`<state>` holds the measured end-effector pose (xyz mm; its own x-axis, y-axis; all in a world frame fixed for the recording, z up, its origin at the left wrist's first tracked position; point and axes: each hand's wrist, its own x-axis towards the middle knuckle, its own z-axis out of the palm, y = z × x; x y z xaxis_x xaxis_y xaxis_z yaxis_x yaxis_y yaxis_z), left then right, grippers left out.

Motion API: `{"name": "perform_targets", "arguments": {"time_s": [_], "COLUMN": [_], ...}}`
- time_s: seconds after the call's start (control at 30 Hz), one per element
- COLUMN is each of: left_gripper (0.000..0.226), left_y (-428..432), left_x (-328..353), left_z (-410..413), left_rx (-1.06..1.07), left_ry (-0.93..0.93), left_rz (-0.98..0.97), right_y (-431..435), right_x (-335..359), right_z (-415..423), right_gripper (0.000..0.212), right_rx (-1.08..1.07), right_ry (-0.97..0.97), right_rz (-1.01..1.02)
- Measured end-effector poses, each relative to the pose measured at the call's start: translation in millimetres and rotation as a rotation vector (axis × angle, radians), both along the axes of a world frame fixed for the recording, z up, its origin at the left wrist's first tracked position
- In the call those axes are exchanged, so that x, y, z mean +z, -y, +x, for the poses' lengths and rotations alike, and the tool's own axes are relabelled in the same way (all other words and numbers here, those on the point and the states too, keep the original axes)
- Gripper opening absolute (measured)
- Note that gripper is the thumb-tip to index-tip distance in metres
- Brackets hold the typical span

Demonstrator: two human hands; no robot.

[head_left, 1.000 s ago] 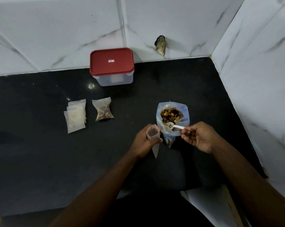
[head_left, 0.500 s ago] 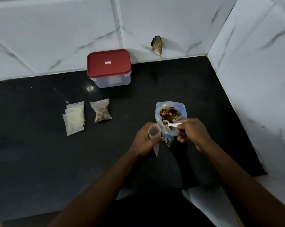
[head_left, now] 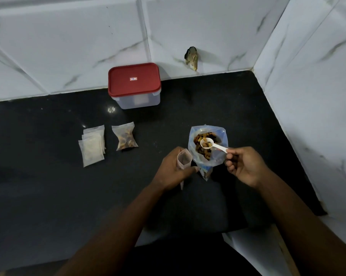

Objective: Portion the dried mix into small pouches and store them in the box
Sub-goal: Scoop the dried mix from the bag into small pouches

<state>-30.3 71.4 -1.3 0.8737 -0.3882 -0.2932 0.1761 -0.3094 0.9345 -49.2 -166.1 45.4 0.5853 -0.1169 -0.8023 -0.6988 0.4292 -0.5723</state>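
Black counter [head_left: 48, 196]. My left hand [head_left: 173, 170] grips open pouch [head_left: 184, 159] just beside bag [head_left: 218, 156]; right hand [head_left: 245, 166] pinches loaded spoon [head_left: 207, 143] above bag.

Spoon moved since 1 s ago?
Yes: the spoon went from the near rim of the bag to over the middle of its opening.

Black counter [head_left: 48, 196] with box [head_left: 135, 86], pouches [head_left: 92, 150], bag [head_left: 218, 157]
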Motion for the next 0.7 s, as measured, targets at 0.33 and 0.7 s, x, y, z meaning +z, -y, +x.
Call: {"name": "perform_targets", "arguments": {"time_s": [0.33, 0.7], "left_gripper": [0.05, 0.047], "left_y": [4, 4], "left_x": [-3, -9], "left_z": [16, 16], "left_rx": [0.06, 0.105], "left_ry": [0.186, 0.188], "left_rz": [0.11, 0.016], "right_y": [-18, -45], "right_x": [26, 3], "right_z": [-4, -19], "right_gripper": [0.02, 0.029], "right_rx": [0.213, 0.787], "right_ry": [0.226, 0.733], "right_rz": [-0.016, -0.981]}}
